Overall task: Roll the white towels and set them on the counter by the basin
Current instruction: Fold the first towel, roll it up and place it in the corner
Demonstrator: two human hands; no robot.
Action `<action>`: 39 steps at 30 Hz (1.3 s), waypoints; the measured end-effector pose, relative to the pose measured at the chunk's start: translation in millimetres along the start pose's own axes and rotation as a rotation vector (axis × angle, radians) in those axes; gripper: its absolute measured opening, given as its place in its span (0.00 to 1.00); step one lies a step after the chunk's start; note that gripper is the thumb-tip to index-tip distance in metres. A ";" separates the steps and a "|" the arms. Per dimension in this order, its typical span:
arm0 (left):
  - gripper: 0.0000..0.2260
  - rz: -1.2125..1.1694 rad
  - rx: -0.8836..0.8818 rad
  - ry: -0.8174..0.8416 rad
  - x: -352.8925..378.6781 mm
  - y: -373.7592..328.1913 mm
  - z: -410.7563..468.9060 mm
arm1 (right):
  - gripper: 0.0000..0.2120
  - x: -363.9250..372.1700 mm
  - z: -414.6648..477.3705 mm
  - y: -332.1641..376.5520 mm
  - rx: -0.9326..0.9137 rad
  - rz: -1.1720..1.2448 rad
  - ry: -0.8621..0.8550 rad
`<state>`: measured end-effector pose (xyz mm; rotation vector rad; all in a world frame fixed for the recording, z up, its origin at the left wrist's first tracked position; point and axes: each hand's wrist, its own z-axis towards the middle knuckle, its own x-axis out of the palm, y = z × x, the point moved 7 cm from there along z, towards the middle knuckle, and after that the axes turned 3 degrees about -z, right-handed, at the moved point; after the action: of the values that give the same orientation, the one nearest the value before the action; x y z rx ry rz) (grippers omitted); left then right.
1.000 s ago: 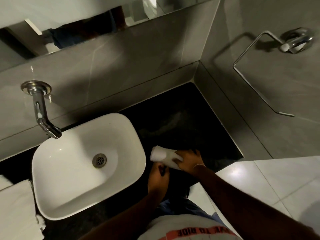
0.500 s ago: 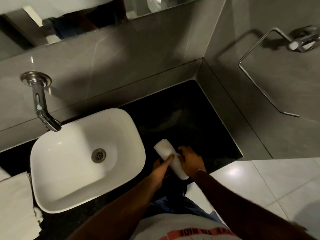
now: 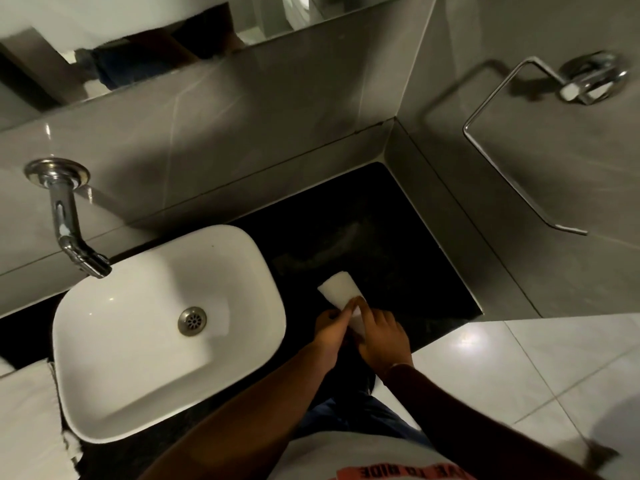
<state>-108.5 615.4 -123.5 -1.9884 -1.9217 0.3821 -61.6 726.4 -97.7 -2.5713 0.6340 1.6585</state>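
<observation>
A small rolled white towel lies on the black counter just right of the white basin, its far end pointing away from me. My left hand and my right hand sit at its near end, with fingertips of both pressed on the roll. The near end of the towel is partly hidden under my fingers. More white towels lie flat on the counter at the far left, beside the basin.
A chrome wall tap juts over the basin's back left corner. A chrome towel ring hangs on the right wall above the counter. A mirror runs along the top. Pale floor tiles lie to the right.
The roll has swung from lying crosswise to pointing away from me and now rests on the counter. Both hands have shifted from gripping it to fingertips at its near end.
</observation>
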 end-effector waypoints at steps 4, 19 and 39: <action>0.13 0.093 0.017 0.065 -1.5 -1.9 0.5 | 0.37 2.4 4.0 3.9 -0.022 0.031 0.056; 0.15 0.392 -0.040 0.142 -48.6 8.0 -7.7 | 0.33 -53.1 92.0 -2.8 -0.072 -0.186 0.138; 0.18 0.889 0.375 0.266 -11.2 -26.6 21.3 | 0.29 -163.3 284.8 -60.9 0.062 -0.148 -0.159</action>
<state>-142.2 606.1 -131.9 -2.3534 -0.6595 0.5947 -346.4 900.6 -91.1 -2.3507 0.4658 1.7429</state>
